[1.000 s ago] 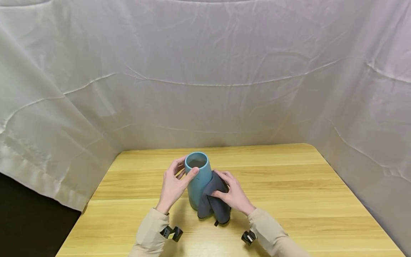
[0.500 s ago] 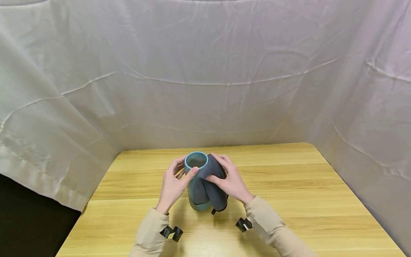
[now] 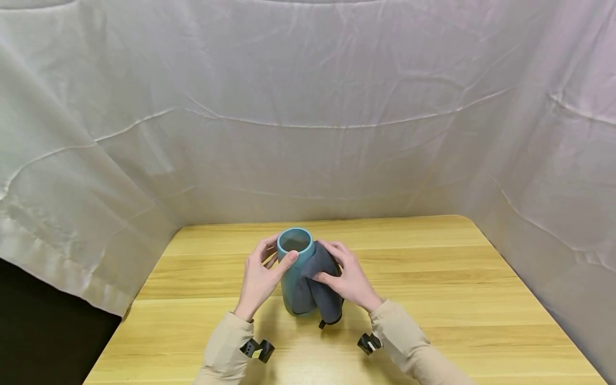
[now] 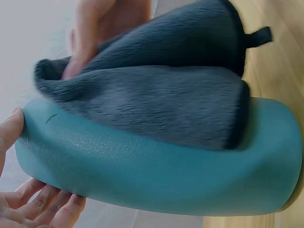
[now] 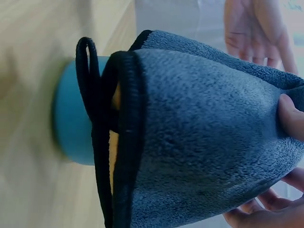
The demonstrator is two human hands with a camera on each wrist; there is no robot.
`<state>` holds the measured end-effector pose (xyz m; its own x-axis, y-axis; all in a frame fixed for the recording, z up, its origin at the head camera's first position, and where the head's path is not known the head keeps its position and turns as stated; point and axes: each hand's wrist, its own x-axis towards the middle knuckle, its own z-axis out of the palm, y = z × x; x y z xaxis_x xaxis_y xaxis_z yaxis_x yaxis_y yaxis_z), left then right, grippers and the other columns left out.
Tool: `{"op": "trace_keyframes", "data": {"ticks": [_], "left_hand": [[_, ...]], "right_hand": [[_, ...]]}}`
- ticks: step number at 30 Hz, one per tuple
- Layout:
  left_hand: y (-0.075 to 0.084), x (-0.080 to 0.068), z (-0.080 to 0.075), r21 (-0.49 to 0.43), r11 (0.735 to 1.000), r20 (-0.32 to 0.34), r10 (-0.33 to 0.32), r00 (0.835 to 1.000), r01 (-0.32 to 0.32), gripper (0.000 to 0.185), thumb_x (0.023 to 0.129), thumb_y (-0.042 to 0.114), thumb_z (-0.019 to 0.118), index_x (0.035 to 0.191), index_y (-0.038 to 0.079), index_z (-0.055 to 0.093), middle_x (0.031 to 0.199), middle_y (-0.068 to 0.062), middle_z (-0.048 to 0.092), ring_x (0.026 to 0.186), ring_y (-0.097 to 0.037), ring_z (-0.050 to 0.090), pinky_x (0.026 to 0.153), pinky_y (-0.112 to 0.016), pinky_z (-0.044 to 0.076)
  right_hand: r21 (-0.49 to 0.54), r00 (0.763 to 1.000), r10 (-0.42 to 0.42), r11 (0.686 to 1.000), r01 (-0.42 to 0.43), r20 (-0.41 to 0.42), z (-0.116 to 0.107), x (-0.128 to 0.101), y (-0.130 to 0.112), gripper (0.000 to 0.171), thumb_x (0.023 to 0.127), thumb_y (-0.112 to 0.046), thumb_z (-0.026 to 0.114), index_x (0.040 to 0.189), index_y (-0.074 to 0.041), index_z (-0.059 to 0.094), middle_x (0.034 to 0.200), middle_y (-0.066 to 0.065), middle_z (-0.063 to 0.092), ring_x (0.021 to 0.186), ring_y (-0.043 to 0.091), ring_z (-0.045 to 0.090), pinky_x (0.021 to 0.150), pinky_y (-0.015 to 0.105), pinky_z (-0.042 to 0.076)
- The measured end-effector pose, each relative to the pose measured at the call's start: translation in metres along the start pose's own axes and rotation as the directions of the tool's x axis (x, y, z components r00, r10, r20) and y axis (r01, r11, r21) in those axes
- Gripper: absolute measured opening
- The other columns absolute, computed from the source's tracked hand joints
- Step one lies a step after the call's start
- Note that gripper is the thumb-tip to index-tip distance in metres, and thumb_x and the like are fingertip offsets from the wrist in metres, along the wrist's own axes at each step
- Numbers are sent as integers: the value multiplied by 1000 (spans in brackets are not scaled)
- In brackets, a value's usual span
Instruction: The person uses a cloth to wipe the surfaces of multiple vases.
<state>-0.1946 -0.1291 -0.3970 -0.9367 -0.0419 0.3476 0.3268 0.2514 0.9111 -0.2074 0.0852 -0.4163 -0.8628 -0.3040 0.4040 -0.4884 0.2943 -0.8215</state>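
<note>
A tall blue vase (image 3: 289, 283) with a round open mouth stands upright on the wooden table. My left hand (image 3: 260, 275) grips it just below the rim, thumb in front and fingers round the far left side. A small dark curved mark shows near its top in the left wrist view. My right hand (image 3: 350, 280) pinches a folded dark grey cleaning cloth (image 4: 166, 95) with black edging and presses it to the vase's right side. Its black hanging loop (image 5: 88, 71) dangles at the lower end. In the right wrist view the cloth hides most of the vase (image 5: 76, 118).
The light wooden tabletop (image 3: 457, 299) extends on both sides of the vase. Pale curtains (image 3: 308, 107) enclose the table at the back and sides. Each sleeved wrist carries a small black camera (image 3: 257, 348).
The right hand slid the cloth up the vase's side to the rim, then part of the way down again. The left hand and the vase stayed in place.
</note>
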Motion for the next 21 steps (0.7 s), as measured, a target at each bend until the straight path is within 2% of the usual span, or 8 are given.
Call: {"op": "trace_keyframes", "data": {"ticks": [7,11,21], "left_hand": [[1,-1,0,7,1000,-4,-14,1000,14,53,86,23,81,134,14,61,133,-10,65,129,-32,61,107,-48,51],[1,-1,1,5,1000,-6,-16,1000,16,52,86,23,81,134,14,61,133,-10,65,129,-32,61,107,-48,51],[1,-1,0,2,1000,-5,-10,1000,10,52,86,22,81,134,14,61,133,-10,65,128,-32,61,108,-48,51]], "right_hand": [[-61,998,51,997,-49,38,5,-15,18,71,81,-7,80,146,-5,52,136,16,58,127,36,58,109,56,48],[-58,997,61,997,-58,52,6,-18,23,71,80,-5,79,146,-4,52,136,16,58,128,35,58,109,56,47],[-26,997,57,998,-56,42,3,-10,13,70,83,-8,79,147,-7,51,138,16,56,128,36,57,111,57,45]]}}
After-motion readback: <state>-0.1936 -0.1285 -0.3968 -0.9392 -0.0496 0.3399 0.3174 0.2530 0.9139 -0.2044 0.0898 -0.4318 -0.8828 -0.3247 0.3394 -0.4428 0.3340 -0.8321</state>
